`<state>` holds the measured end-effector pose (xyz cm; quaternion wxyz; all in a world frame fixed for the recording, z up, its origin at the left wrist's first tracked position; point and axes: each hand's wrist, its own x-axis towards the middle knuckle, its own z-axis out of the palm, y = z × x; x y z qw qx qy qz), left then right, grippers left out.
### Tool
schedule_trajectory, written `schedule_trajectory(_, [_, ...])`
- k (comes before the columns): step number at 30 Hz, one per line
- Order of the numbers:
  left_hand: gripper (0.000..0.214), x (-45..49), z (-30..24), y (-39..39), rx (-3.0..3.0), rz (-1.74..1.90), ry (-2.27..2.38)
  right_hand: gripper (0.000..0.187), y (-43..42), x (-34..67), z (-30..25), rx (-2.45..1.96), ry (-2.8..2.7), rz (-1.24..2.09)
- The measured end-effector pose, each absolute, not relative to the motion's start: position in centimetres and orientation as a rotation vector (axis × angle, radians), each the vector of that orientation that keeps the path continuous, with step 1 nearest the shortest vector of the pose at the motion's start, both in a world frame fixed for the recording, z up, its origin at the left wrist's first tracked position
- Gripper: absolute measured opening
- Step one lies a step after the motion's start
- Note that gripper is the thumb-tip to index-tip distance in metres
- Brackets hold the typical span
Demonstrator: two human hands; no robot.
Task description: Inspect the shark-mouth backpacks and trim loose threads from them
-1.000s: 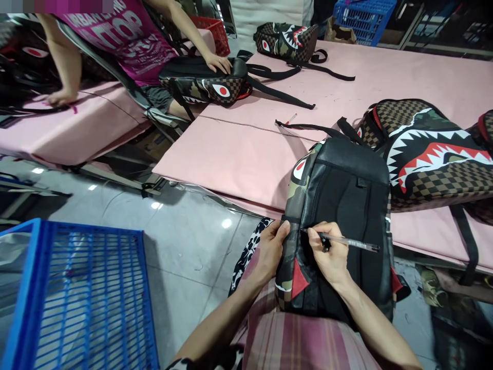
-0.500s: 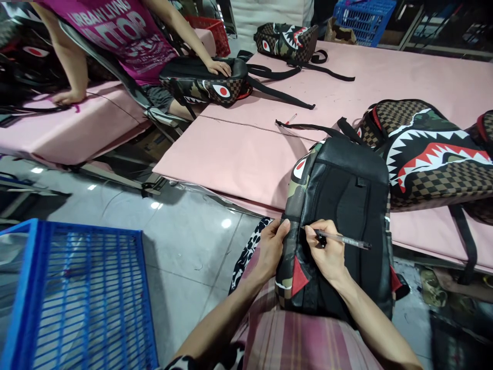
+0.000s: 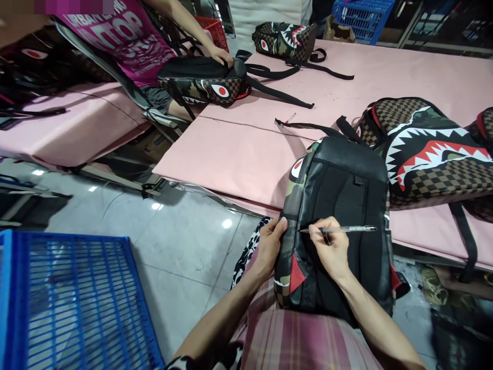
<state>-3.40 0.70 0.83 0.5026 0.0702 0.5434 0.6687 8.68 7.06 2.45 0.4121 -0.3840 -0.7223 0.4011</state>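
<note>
A black and camouflage backpack [image 3: 342,200] leans from my lap against the table edge, its padded back facing me. My left hand [image 3: 271,242] grips its left side, thumb on the edge and fingers hidden behind. A clear-barrelled pen [image 3: 358,228] is pinched in my right hand [image 3: 332,245]. The pen's tip touches or nearly touches the seam along the backpack's left edge. A red triangular patch [image 3: 296,275] shows on the side below my left hand. One loose black strap [image 3: 308,125] lies on the table beyond the backpack's top.
The pink table [image 3: 231,149] bears a shark-mouth checkered backpack [image 3: 435,154] at right and another bag [image 3: 285,41] at the back. Across the table a seated person's hand [image 3: 221,55] rests on a further backpack [image 3: 204,82]. A blue crate [image 3: 77,288] stands on the floor at left.
My right hand has shifted slightly, and the pen has swung to nearly level. The other person's arm at far left has lifted from the table there. My left hand keeps its hold.
</note>
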Motion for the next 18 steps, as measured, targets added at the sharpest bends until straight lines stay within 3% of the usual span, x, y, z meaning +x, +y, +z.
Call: schedule_trajectory(18, [0.039,-3.26,1.19,0.83,0.150,1.640,1.342,0.012,6.48,9.08,2.06,-0.836,-1.999,1.047])
